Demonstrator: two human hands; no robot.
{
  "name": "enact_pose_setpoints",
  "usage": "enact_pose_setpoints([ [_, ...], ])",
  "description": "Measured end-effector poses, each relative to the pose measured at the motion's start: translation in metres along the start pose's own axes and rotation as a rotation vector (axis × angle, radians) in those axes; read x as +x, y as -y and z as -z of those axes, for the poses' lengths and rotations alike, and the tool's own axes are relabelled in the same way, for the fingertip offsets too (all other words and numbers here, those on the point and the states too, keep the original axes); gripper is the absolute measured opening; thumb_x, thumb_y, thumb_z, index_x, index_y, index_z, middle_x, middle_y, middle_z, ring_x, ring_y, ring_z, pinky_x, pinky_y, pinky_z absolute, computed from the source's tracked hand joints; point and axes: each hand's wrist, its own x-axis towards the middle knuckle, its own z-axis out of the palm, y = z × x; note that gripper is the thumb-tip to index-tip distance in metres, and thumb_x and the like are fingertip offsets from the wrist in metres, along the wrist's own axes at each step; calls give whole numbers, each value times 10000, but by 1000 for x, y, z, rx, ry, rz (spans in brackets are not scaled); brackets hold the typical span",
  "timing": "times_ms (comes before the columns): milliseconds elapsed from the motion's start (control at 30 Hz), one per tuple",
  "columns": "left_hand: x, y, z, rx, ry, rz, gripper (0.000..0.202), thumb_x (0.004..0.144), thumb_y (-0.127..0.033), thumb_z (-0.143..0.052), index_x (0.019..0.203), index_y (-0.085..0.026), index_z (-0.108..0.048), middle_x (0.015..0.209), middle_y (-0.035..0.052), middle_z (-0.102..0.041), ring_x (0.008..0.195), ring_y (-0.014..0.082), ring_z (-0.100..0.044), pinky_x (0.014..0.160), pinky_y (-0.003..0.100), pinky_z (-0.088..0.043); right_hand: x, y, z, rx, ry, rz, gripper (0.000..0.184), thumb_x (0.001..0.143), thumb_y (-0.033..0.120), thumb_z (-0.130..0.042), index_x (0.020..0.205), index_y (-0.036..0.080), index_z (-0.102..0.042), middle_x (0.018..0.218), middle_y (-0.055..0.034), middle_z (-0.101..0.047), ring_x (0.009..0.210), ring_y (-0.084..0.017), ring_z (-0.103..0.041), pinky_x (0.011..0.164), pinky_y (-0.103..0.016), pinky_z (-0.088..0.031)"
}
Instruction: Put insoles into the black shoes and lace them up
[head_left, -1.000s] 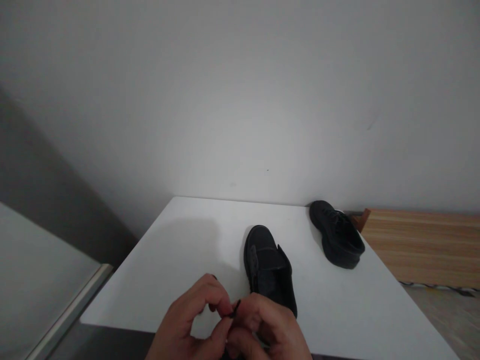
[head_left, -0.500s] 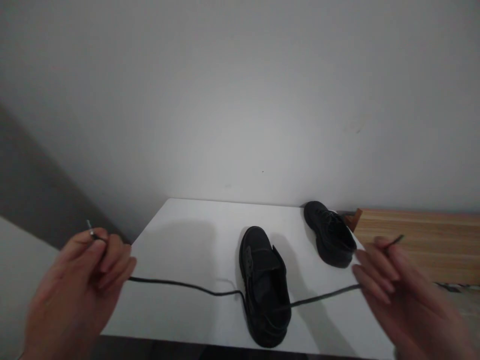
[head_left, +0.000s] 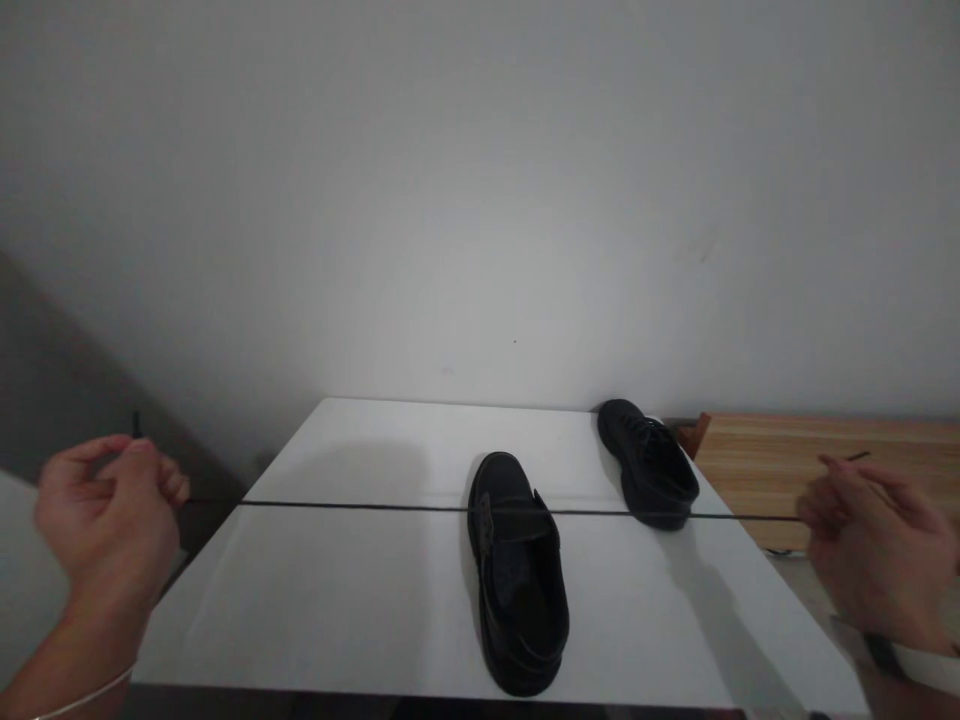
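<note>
A black shoelace point(head_left: 360, 505) runs straight and taut from side to side, above the white table. My left hand point(head_left: 116, 500) is closed on one end of it, with the tip sticking up past the thumb. Out at the far right, my right hand point(head_left: 877, 535) pinches the other end, its tip poking out beyond the fingers. Under the lace stands a black shoe point(head_left: 525, 590), toe pointing away from me, with no lace seen in its eyelets.
A second black shoe point(head_left: 646, 465), laced, stands at the back right of the white table point(head_left: 300, 600). Behind rises a plain wall point(head_left: 480, 220). A wood-grain surface point(head_left: 780, 450) lies beyond the table's right edge.
Both hands have moved outward, away from each other. The lace, slack and hanging down at the shoe before, is now stretched straight and raised over it.
</note>
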Motion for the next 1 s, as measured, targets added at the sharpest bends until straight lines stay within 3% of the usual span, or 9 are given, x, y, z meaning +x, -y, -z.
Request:
enact_pose_setpoints([
  [133,9,-2,-24,6,-42,-45,268,747,-80,-540,951,-210,-425,467,-164,-437,361,87,-425,381,161,-385,-8,-19,-28,-21,-52,50,286,600,332,-850,735,230,-619,602,30,-545,472,-105,-380,445,-295,-210],
  [333,-5,-14,-41,49,50,-60,250,800,-112,-599,1006,-181,-477,549,-140,-479,432,76,-473,433,157,-408,-24,-42,-41,-140,-14,67,333,683,448,-823,817,200,-645,678,15,-587,544,-118,-477,504,-279,-346],
  [467,-32,-11,-38,96,146,-67,239,830,-176,-629,1049,-172,-532,617,-111,-513,475,68,-478,460,160,-393,-45,-51,-41,-237,148,3,359,715,489,-803,878,190,-688,699,-8,-634,579,-142,-536,523,-271,-412],
  [567,-56,-8,-35,157,259,-86,232,839,-250,-655,1051,-181,-591,692,-72,-595,575,96,-561,542,189,-435,-64,-51,-44,-333,353,-12,301,778,472,-757,904,200,-725,797,-51,-705,653,-175,-607,586,-296,-483],
  [667,-79,-10,-40,204,414,-126,209,826,-348,-680,976,-203,-665,813,-19,-692,736,150,-657,675,231,-496,-81,-48,-56,-429,597,62,247,860,447,-680,919,213,-738,881,-70,-730,783,-222,-658,678,-329,-521],
  [767,-93,-18,-52,226,535,-178,220,836,-412,-659,945,-223,-690,855,3,-726,765,173,-687,693,243,-516,-94,-48,-73,-481,732,135,235,918,411,-621,946,206,-733,849,-69,-713,760,-222,-644,630,-325,-492],
  [867,-89,-25,-64,245,502,-237,225,868,-417,-614,947,-216,-676,848,13,-731,753,174,-694,678,245,-520,-92,-51,-85,-521,748,188,238,946,390,-583,962,196,-720,831,-68,-703,706,-210,-618,602,-328,-466],
  [1000,-62,-26,-65,271,330,-264,238,868,-401,-625,971,-192,-673,839,5,-714,731,151,-676,673,240,-503,-66,-49,-85,-594,616,320,244,934,408,-582,953,199,-706,879,-77,-710,776,-234,-638,683,-352,-486],
])
